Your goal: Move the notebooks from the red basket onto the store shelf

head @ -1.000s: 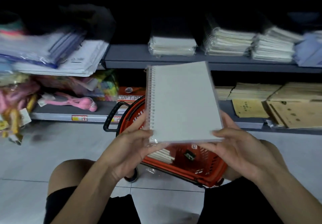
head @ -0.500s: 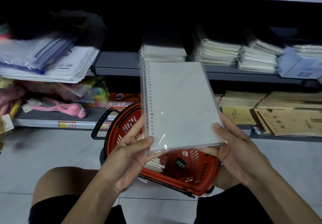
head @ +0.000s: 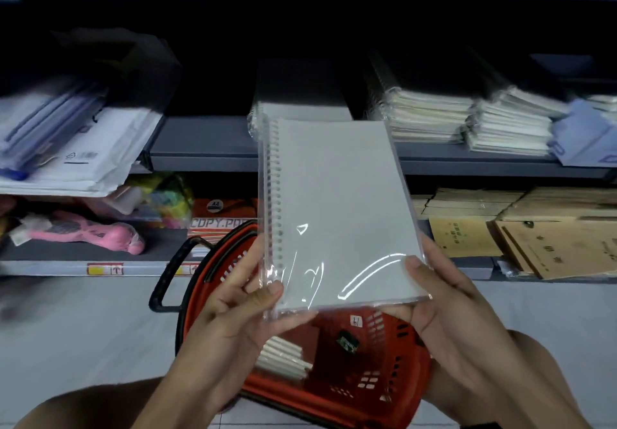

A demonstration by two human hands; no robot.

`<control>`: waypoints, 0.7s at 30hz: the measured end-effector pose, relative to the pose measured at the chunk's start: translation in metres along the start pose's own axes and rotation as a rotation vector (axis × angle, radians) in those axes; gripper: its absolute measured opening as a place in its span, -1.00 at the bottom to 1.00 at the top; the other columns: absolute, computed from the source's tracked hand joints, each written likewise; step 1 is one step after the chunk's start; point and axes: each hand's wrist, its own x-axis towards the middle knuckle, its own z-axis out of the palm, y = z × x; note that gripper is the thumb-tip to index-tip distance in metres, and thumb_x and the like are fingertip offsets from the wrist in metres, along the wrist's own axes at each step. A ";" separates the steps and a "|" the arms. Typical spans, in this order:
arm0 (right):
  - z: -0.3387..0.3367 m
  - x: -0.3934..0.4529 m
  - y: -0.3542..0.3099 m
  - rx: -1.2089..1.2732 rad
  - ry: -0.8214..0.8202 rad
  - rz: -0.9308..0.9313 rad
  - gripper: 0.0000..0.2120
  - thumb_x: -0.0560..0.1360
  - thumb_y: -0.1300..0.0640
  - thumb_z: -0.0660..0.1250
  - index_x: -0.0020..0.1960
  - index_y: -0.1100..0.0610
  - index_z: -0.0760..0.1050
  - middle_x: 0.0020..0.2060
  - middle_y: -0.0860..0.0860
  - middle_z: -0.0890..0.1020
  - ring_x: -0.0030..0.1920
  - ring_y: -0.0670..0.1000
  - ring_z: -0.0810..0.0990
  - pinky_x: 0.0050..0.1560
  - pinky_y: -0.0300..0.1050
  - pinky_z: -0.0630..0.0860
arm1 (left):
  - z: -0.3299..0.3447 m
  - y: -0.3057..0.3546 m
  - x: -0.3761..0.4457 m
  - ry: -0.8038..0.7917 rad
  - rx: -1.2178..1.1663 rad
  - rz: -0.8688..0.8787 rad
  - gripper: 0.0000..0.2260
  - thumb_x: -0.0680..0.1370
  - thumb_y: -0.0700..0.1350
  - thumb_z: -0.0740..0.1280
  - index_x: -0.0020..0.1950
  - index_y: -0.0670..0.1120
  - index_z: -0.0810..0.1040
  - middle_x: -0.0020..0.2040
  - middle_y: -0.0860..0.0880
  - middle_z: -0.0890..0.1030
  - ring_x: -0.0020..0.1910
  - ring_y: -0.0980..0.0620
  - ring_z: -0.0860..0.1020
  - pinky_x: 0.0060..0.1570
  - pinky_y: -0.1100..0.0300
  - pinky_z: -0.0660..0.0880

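Observation:
I hold a white spiral notebook (head: 337,208) in clear plastic wrap above the red basket (head: 384,375). My left hand (head: 240,325) grips its lower left corner by the spiral, and my right hand (head: 444,325) grips the lower right corner. The notebook's far edge points at the grey store shelf (head: 200,154), just in front of a low stack of the same notebooks (head: 300,111). More wrapped notebooks (head: 283,358) lie inside the basket, partly hidden by my hands.
Taller stacks of spiral notebooks (head: 430,114) fill the shelf to the right. White envelopes and folders (head: 76,148) overhang at left. The lower shelf holds brown paper files (head: 534,238), a copy-paper pack (head: 220,214) and a pink toy (head: 90,231). The basket's black handle (head: 167,278) sticks out left over the tiled floor.
Both hands have carried the notebook up and forward toward the middle shelf. My view has tilted up, so the top shelf edge now shows.

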 end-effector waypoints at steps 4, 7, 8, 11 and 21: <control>0.020 0.060 -0.020 0.006 -0.045 -0.019 -0.61 0.66 0.27 0.13 0.43 0.05 0.47 0.27 0.09 0.65 0.23 0.18 0.65 0.12 0.17 0.63 | 0.000 0.034 0.054 0.010 0.105 0.099 -0.45 0.56 -0.30 0.24 0.52 0.07 0.38 0.35 0.00 0.61 0.08 -0.06 0.70 -0.16 0.02 0.70; 0.036 0.112 -0.037 -0.018 -0.069 -0.035 -0.66 0.69 0.23 0.13 0.42 0.08 0.47 0.27 0.06 0.65 0.25 0.12 0.64 0.08 0.08 0.66 | 0.002 0.061 0.096 0.060 0.115 0.174 -0.50 0.62 -0.28 0.22 0.55 -0.01 0.33 0.33 -0.02 0.63 0.16 -0.06 0.68 -0.12 0.10 0.67; 0.041 0.129 -0.042 -0.024 -0.083 -0.035 -0.67 0.70 0.21 0.12 0.41 0.09 0.46 0.27 0.06 0.65 0.25 0.12 0.65 0.06 0.06 0.66 | 0.003 0.069 0.110 0.094 0.114 0.191 -0.53 0.63 -0.28 0.22 0.55 -0.05 0.33 0.31 -0.04 0.64 0.17 -0.07 0.67 -0.10 0.12 0.66; 0.050 0.172 -0.052 -0.029 -0.051 0.016 -0.72 0.70 0.18 0.13 0.37 0.16 0.45 0.20 0.13 0.68 0.15 0.13 0.70 0.02 0.04 0.68 | 0.011 0.084 0.144 0.214 0.132 0.233 -0.60 0.65 -0.27 0.26 0.50 -0.14 0.37 0.26 -0.12 0.66 0.12 -0.06 0.69 -0.08 0.15 0.66; 0.038 0.170 -0.035 -0.625 0.049 -0.207 -0.22 0.49 0.24 0.48 0.58 0.00 0.16 0.11 -0.10 0.65 -0.06 0.07 0.75 -0.01 -0.16 0.67 | -0.004 0.055 0.145 0.385 0.591 0.507 -0.47 0.54 -0.25 0.46 0.48 -0.06 0.42 0.13 0.04 0.72 0.03 0.04 0.72 0.13 0.12 0.63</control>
